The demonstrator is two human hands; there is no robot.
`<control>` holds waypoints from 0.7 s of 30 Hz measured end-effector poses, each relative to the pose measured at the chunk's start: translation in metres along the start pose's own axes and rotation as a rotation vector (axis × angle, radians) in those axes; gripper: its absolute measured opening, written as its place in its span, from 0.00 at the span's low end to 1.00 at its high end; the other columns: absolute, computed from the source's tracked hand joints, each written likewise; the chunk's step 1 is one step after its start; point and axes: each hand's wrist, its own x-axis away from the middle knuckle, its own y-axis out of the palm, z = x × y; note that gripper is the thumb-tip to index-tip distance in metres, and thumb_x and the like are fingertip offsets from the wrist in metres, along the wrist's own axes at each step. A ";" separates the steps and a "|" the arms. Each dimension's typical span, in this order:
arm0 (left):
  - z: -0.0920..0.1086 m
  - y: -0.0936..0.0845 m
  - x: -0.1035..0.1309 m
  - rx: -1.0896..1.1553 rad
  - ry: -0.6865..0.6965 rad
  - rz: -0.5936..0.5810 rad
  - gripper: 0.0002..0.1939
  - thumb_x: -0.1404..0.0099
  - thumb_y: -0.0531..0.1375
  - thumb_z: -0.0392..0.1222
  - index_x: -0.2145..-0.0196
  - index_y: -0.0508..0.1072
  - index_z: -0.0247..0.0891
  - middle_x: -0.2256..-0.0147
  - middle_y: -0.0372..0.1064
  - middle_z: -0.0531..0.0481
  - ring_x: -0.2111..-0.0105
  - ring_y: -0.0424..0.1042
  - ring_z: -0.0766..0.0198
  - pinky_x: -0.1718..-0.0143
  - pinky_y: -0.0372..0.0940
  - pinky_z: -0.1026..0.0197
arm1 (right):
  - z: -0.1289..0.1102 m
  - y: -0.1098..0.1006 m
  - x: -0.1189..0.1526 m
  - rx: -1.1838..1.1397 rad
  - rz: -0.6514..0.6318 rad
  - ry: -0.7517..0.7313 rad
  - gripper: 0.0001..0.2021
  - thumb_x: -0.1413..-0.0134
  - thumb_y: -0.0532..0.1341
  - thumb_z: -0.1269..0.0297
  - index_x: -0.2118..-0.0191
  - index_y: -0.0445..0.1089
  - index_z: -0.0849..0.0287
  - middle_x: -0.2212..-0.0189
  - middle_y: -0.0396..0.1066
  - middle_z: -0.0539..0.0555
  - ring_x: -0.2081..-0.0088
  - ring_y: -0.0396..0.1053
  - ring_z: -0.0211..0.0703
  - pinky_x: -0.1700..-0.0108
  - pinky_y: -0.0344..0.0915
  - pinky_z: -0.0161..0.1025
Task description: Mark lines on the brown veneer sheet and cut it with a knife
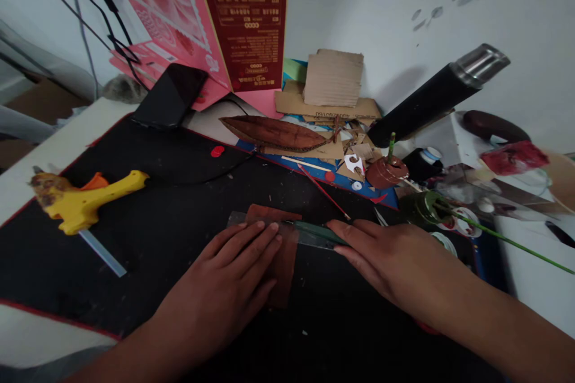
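A reddish-brown flat piece point(285, 269) lies on the black mat point(179, 191), with a clear strip point(309, 238) across its upper part. My left hand point(233, 269) rests flat over both, fingers stretched out and pointing up and to the right. My right hand point(386, 254) is closed around a dark green tool point(318, 231), whose thin tip points left over the strip and the brown piece. The fingertips of my left hand are just left of that tip.
A yellow glue gun point(85, 200) lies at the left, below a black phone point(171, 96). Behind my hands are a brown boat-shaped piece point(278, 133), a thin brush point(323, 192) and cardboard scraps point(335, 79). Paint jars point(386, 172) and a black flask point(426, 102) stand at the right.
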 end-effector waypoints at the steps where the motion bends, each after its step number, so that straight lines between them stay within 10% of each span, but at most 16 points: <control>1: 0.000 -0.001 -0.001 -0.007 0.003 0.007 0.23 0.16 0.49 0.46 0.35 0.76 0.35 0.36 0.76 0.46 0.37 0.71 0.55 0.33 0.60 0.53 | 0.000 0.000 0.001 -0.012 0.001 -0.002 0.18 0.21 0.54 0.64 0.37 0.75 0.61 0.57 0.85 0.60 0.74 0.82 0.47 0.75 0.70 0.41; 21: 0.001 -0.003 -0.005 -0.005 0.008 0.036 0.25 0.14 0.44 0.46 0.39 0.78 0.33 0.40 0.79 0.49 0.38 0.71 0.56 0.33 0.56 0.52 | -0.014 -0.006 -0.021 -0.083 0.027 0.022 0.15 0.21 0.54 0.64 0.41 0.75 0.60 0.60 0.85 0.58 0.72 0.83 0.50 0.73 0.72 0.43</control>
